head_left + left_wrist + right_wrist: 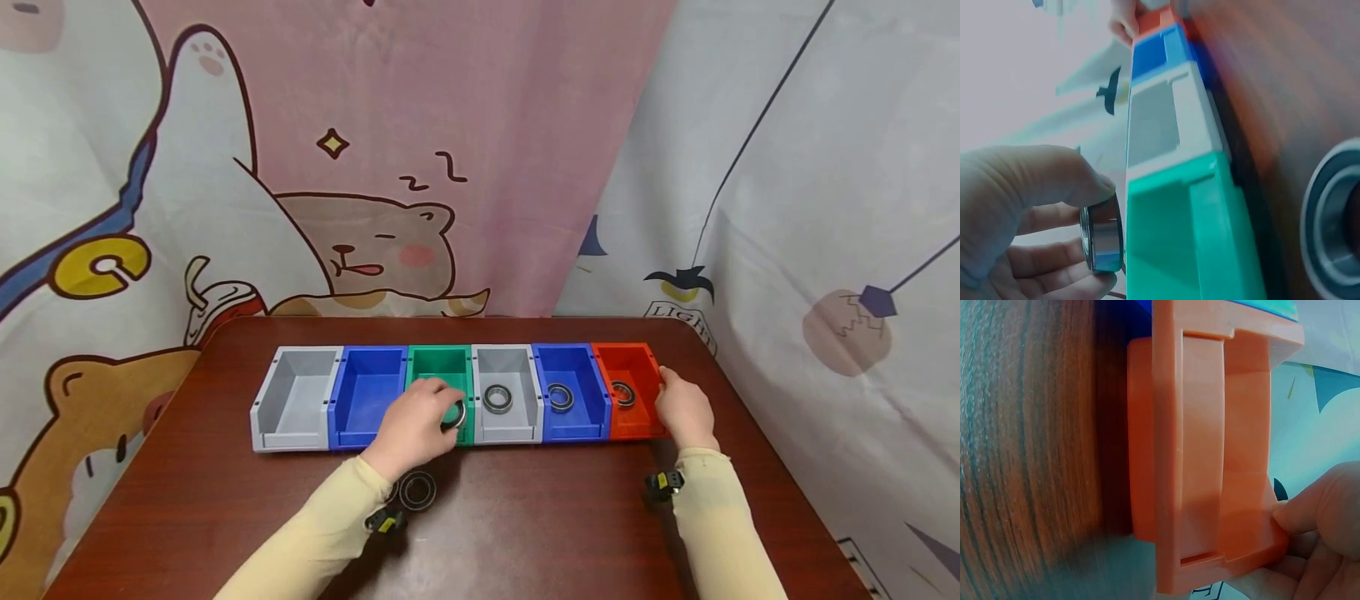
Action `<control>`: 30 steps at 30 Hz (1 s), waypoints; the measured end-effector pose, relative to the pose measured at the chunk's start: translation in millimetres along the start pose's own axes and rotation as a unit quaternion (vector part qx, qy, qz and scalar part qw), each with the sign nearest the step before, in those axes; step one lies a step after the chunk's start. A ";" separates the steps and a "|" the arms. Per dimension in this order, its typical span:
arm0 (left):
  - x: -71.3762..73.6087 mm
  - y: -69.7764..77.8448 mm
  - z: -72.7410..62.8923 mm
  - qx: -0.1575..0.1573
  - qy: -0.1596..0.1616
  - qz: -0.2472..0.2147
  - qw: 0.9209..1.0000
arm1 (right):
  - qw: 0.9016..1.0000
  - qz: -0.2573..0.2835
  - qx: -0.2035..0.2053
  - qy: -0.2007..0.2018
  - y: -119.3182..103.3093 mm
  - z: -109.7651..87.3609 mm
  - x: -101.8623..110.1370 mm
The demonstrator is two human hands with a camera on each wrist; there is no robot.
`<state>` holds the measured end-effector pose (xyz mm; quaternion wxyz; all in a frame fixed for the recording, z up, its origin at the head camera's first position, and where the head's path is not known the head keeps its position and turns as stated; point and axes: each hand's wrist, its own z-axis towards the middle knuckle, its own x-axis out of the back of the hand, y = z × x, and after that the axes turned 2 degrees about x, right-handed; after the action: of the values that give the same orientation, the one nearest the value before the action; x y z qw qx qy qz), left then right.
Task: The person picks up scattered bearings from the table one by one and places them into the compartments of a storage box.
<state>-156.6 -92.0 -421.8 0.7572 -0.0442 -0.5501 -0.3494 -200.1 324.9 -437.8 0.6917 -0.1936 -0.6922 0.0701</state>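
Note:
My left hand [414, 427] pinches a metal ball bearing [1105, 236] between thumb and fingers, at the front of the green bin [467, 433]. In the left wrist view the bearing stands on edge beside that bin's opening. At the row's right end, my right hand [686, 410] grips the side wall of the red bin [1204, 444], thumb on the wall's rim and the other fingers outside. One bearing [632, 395] lies in the red bin. Others lie in the right blue bin [577, 433] and the right grey bin [510, 435].
Another bearing [431, 492] lies on the brown table [540, 517] by my left wrist, with one more partly hidden by the sleeve. Left of the green bin stand a blue bin [367, 392] and a grey bin [300, 400]. A printed curtain [525, 167] hangs behind.

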 end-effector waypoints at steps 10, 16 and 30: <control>-9.9 -17.6 25.7 0.062 -0.068 0.042 0.995 | 1.000 0.005 -0.005 -0.002 0.0 -1.4 -0.7; -21.6 -22.5 31.8 0.070 -0.092 0.088 0.989 | 1.000 -0.002 -0.002 0.005 -1.3 0.0 -2.0; -42.8 -27.1 38.1 0.083 -0.114 0.148 0.979 | 1.000 -0.006 -0.008 0.004 0.3 -0.6 -0.9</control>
<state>-209.3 -74.6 -452.5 0.7338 -0.1018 -0.6474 -0.1788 -199.5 324.8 -438.7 0.6932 -0.1954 -0.6912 0.0602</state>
